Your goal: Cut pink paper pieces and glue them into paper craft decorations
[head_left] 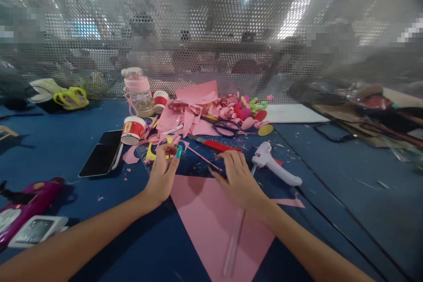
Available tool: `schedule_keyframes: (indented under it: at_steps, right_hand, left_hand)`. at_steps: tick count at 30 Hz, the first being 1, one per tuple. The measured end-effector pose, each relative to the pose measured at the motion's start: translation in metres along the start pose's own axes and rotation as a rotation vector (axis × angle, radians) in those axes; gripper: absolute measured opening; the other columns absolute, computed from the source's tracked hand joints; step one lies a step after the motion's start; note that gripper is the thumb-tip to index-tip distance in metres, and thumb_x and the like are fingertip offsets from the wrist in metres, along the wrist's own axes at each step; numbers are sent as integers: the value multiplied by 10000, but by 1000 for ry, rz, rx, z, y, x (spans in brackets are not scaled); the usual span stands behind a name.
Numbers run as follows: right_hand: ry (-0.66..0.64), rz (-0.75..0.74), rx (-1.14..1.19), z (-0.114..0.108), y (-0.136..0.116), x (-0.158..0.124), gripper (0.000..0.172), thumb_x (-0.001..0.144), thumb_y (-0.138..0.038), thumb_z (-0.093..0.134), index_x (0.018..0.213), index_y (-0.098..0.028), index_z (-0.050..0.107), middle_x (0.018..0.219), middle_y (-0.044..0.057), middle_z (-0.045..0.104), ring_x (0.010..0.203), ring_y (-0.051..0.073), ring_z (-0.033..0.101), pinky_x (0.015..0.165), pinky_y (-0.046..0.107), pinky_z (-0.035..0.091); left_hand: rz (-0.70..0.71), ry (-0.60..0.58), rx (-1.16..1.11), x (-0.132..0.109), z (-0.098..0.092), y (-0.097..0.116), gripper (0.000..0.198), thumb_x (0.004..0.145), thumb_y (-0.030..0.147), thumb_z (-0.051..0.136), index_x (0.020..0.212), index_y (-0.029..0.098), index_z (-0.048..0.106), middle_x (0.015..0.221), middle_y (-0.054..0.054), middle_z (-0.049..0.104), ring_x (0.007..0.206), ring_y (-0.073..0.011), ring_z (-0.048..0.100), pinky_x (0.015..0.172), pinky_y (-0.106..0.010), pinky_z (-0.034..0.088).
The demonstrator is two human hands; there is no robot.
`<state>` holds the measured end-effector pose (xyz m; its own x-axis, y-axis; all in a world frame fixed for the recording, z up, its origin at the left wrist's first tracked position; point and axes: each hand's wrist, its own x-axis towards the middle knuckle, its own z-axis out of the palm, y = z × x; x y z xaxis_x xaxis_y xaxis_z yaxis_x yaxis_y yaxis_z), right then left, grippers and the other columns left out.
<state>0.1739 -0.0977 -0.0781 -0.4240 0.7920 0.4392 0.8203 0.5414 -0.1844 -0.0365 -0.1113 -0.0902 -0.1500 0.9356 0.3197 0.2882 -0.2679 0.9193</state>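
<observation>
My left hand [161, 174] is raised over the blue table, thumb and fingers curled together. A small teal piece [179, 151] shows at its thumb tip; exactly what it is cannot be made out. My right hand [238, 176] hovers over a pink paper sheet [194, 211], its thumb and fingers apart with nothing visible between them. Running under the right forearm, a long clear glue stick [235, 242] lies across the sheet toward a white glue gun [276, 165]. Just beyond the right fingers is a red-handled cutter knife [222, 145].
Pink paper scraps [185, 114] and dark-handled scissors [228, 128] are heaped at the back. Left of them stand a water bottle [138, 92] and paper cups [132, 130], beside a black phone [102, 153]. A cable [343, 244] trails right; a perforated metal screen [211, 48] rises behind.
</observation>
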Motion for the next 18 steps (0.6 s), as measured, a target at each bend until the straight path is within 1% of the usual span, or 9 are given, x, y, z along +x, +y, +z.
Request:
schedule_keyframes:
  at_steps: [1, 3, 6, 10, 13, 16, 18]
  right_hand:
    - [-26, 0, -54, 1, -1, 1, 234, 842, -289, 486, 1015, -132, 498, 1015, 145, 509, 922, 274, 471, 789, 430, 413]
    - [-80, -10, -136, 5, -1, 3, 214, 850, -265, 470, 1001, -117, 507, 983, 152, 518, 880, 272, 478, 748, 417, 418]
    - [-90, -51, -159, 11, 1, 5, 156, 866, -166, 412, 961, -104, 519, 904, 138, 527, 829, 253, 484, 729, 394, 418]
    - [-40, -108, -63, 14, 4, 3, 159, 853, -73, 375, 919, -107, 516, 854, 118, 516, 788, 227, 482, 735, 376, 429]
    - [3, -82, 51, 13, 3, 2, 140, 868, -86, 372, 879, -133, 503, 840, 103, 508, 785, 218, 492, 724, 373, 446]
    - [70, -59, 160, 10, -3, 0, 104, 888, -125, 384, 911, -144, 484, 863, 95, 509, 807, 206, 500, 725, 356, 452]
    - [101, -81, 176, 8, -11, -2, 104, 895, -138, 386, 937, -147, 481, 882, 92, 517, 820, 201, 494, 735, 348, 441]
  left_hand:
    - [-4, -15, -3, 0, 0, 0, 247, 863, 384, 418, 1012, 187, 422, 1010, -66, 473, 939, -173, 493, 830, -332, 417]
    - [3, -52, 12, 0, 0, 0, 250, 873, 388, 393, 1018, 187, 424, 1017, -68, 476, 942, -176, 487, 847, -343, 405]
    - [30, -87, 41, 0, 0, 1, 251, 887, 386, 359, 1022, 185, 427, 1014, -73, 488, 940, -181, 489, 867, -357, 390]
    - [22, -110, 22, 0, 0, -1, 254, 887, 394, 360, 1007, 183, 436, 998, -79, 505, 922, -187, 502, 858, -363, 400]
    - [-16, -106, -34, 2, 0, -5, 265, 877, 407, 385, 996, 178, 443, 977, -76, 516, 922, -186, 511, 862, -368, 408]
    - [-83, -109, -168, 5, 1, -7, 289, 835, 411, 478, 1003, 178, 447, 996, -71, 524, 943, -180, 529, 876, -366, 418]
    - [-149, -135, -309, 7, 3, -4, 358, 770, 393, 584, 1026, 186, 445, 1051, -70, 533, 963, -175, 546, 874, -348, 432]
